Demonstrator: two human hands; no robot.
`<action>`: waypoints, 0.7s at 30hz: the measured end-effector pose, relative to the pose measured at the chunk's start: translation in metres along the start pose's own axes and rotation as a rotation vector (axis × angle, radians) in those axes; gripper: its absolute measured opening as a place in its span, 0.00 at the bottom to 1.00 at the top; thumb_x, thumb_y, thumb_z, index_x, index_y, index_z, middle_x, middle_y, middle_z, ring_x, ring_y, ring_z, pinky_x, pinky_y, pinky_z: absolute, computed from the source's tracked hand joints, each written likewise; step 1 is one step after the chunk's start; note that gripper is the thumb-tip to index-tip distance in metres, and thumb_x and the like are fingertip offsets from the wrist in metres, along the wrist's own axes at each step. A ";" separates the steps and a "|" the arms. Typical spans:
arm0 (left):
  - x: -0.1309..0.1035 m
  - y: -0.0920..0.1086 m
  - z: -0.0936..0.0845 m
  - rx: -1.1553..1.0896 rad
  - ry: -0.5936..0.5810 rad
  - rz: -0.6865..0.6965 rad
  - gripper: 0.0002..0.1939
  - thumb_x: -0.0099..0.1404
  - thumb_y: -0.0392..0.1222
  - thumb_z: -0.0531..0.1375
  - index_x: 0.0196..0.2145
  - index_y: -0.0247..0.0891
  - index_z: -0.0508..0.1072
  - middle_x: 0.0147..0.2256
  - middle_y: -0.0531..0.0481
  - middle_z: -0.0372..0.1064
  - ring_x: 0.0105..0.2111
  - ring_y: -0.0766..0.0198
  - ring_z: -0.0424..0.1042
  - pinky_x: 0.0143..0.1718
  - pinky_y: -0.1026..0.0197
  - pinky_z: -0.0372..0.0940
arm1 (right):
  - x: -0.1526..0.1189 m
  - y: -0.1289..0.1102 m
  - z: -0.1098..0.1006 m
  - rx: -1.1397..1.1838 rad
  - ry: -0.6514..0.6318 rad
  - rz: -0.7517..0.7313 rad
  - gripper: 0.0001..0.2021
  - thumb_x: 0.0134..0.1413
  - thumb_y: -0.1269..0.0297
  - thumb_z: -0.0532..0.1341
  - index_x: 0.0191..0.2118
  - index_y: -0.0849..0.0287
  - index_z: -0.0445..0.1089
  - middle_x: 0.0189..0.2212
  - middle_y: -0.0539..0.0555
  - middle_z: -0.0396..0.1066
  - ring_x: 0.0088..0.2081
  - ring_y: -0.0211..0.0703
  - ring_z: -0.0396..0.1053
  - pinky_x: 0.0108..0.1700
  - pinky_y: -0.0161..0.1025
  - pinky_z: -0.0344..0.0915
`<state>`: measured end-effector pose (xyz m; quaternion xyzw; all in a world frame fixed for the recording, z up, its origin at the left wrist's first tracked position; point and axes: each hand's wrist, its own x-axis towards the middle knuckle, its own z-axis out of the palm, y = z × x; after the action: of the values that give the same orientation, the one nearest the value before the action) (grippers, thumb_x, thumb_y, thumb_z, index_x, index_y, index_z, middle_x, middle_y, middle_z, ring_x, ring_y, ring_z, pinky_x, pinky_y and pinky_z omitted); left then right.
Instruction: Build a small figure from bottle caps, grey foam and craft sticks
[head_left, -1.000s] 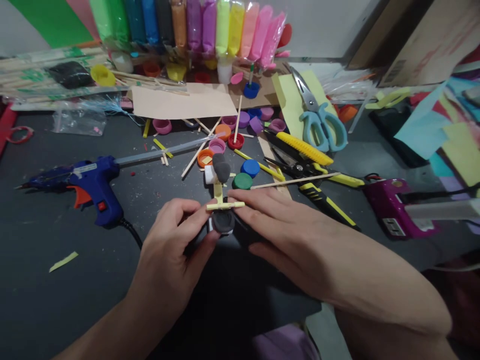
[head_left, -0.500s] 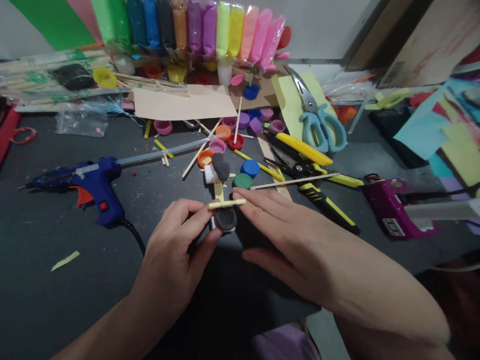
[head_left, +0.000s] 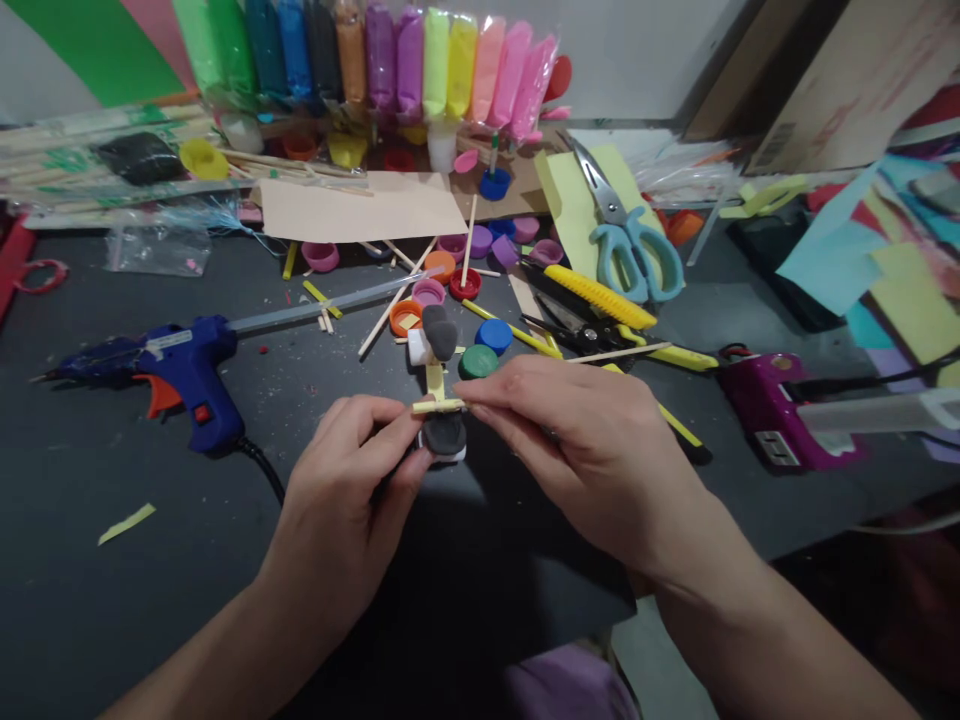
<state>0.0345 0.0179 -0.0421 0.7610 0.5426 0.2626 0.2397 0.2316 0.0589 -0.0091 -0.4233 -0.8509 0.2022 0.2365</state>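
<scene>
Craft model (head_left: 436, 378) of dark, white and yellow parts stands on the dark tabletop (head_left: 225, 600), near the center of the scene, between the two hands. Beyond the near edge of the tabletop, low down, a piece of purple cloth (head_left: 574, 685) shows.

The left hand (head_left: 341, 490) reaches in from the near left; its thumb and index finger pinch the left side of the model, by a dark disc (head_left: 445, 436) and the left end of a pale yellow crossbar (head_left: 429, 407). The right hand (head_left: 607, 440) comes from the near right, its thumb and index finger closed on the right end of the crossbar. Just past the crossbar, a white block (head_left: 417, 347) and a dark grey lump (head_left: 439, 332) top the model.

A pale paper strip (head_left: 126, 523) lies at the left, nearer than a blue glue gun (head_left: 187, 360) with an orange trigger, a clear glue stick (head_left: 322, 306) running from its back. Green cap (head_left: 478, 362) and blue cap (head_left: 493, 335) sit just beyond the right hand. Black-and-yellow pliers (head_left: 591, 334), partly covered by that hand, and a purple socket block (head_left: 784, 415) are to the right.

Farther back are a red cap (head_left: 465, 285) holding an upright stick, a yellow-handled cutter (head_left: 600, 296), scissors (head_left: 641, 255) with light blue handles and a beige sheet (head_left: 360, 208). Bright clay packets (head_left: 380, 60) line the far side.
</scene>
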 end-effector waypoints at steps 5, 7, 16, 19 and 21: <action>-0.001 0.001 -0.001 0.038 0.009 0.020 0.10 0.72 0.36 0.51 0.37 0.39 0.72 0.41 0.46 0.69 0.42 0.56 0.67 0.41 0.54 0.63 | -0.002 -0.003 0.003 -0.004 0.014 0.030 0.09 0.68 0.68 0.57 0.39 0.58 0.75 0.33 0.51 0.76 0.35 0.39 0.72 0.39 0.35 0.65; -0.001 0.002 -0.001 0.063 0.014 0.027 0.10 0.72 0.36 0.51 0.37 0.38 0.72 0.41 0.45 0.69 0.42 0.55 0.67 0.41 0.53 0.62 | -0.002 -0.004 0.003 -0.010 0.019 0.029 0.09 0.68 0.69 0.57 0.39 0.58 0.75 0.33 0.51 0.76 0.35 0.39 0.72 0.39 0.35 0.65; -0.001 0.002 -0.001 0.143 -0.009 0.056 0.11 0.71 0.37 0.50 0.41 0.39 0.72 0.42 0.44 0.69 0.43 0.52 0.66 0.42 0.49 0.62 | -0.001 -0.003 0.002 -0.014 0.006 0.032 0.09 0.68 0.68 0.57 0.40 0.58 0.75 0.33 0.52 0.76 0.35 0.40 0.73 0.39 0.35 0.66; -0.002 0.001 -0.001 0.133 -0.004 0.048 0.10 0.71 0.39 0.52 0.43 0.39 0.72 0.42 0.44 0.69 0.43 0.53 0.67 0.42 0.50 0.63 | -0.001 -0.003 0.001 0.012 0.004 0.039 0.08 0.67 0.69 0.58 0.43 0.57 0.75 0.37 0.51 0.78 0.37 0.40 0.75 0.42 0.35 0.68; -0.002 -0.001 -0.001 0.108 0.010 0.038 0.11 0.71 0.41 0.53 0.47 0.39 0.71 0.42 0.45 0.68 0.43 0.53 0.67 0.42 0.51 0.63 | -0.001 -0.004 0.000 0.018 0.032 0.064 0.08 0.66 0.69 0.59 0.45 0.57 0.75 0.40 0.51 0.79 0.39 0.42 0.76 0.43 0.36 0.69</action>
<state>0.0328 0.0164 -0.0421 0.7816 0.5426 0.2416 0.1905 0.2296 0.0564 -0.0073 -0.4513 -0.8313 0.2104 0.2470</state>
